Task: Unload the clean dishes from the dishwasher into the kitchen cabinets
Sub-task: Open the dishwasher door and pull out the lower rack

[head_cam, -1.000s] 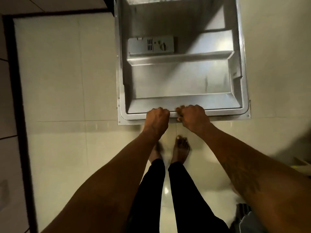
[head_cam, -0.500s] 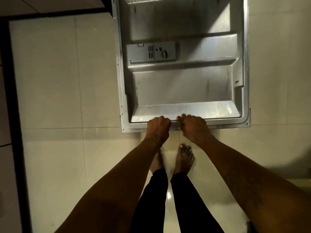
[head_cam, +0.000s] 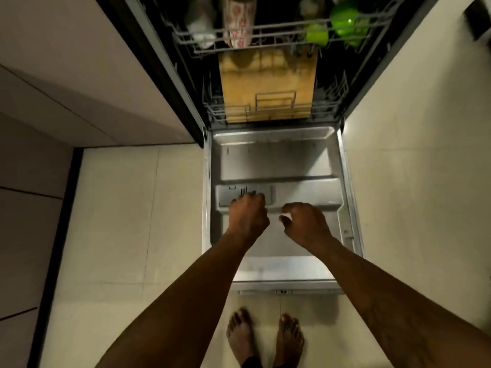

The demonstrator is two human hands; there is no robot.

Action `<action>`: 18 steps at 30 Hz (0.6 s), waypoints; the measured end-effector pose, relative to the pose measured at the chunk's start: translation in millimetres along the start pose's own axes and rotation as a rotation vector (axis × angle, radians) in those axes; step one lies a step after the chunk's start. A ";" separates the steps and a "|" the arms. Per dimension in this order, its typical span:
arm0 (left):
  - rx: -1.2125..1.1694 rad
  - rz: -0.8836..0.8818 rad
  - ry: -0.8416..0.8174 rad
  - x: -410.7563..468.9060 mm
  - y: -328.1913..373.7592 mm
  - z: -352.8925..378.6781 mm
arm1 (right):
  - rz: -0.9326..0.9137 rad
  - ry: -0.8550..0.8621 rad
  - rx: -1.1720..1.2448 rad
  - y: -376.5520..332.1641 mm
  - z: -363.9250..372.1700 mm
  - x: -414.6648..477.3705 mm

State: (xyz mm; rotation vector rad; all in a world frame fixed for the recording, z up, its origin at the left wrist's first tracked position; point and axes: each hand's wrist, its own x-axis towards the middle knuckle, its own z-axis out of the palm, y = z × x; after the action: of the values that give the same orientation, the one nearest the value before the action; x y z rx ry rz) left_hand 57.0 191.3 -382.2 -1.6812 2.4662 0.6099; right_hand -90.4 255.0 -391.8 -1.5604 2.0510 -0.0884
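The dishwasher door (head_cam: 279, 166) lies fully open and flat in front of me. My left hand (head_cam: 248, 216) hovers over its detergent dispenser (head_cam: 225, 196), fingers curled under, holding nothing. My right hand (head_cam: 305, 224) hangs beside it with loosely curved fingers and holds nothing either. The upper rack (head_cam: 265, 35) carries a white cup (head_cam: 199, 25), a red-patterned cup (head_cam: 239, 19) and green cups (head_cam: 345, 19). A wooden cutting board (head_cam: 268, 83) stands in the lower rack (head_cam: 329, 102).
Pale cabinet fronts (head_cam: 66, 62) run along the left, another pale panel (head_cam: 425, 115) along the right. Cream floor tiles (head_cam: 119, 235) surround the door. My bare feet (head_cam: 265, 338) stand just short of the door's front edge.
Both hands let go of the door's front edge and moved forward over the inner panel. The view tilted up, bringing the loaded racks into sight.
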 end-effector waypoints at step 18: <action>-0.049 0.124 0.108 261.1 -9.3 -92.4 | -0.072 0.276 -0.005 -46.5 -116.5 248.7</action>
State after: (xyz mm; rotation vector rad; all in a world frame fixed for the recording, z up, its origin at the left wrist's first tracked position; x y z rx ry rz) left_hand -22.5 -74.0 -377.7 -1.6292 2.6682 0.6124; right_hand -146.1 -17.2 -372.2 -1.7045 2.2018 -0.3436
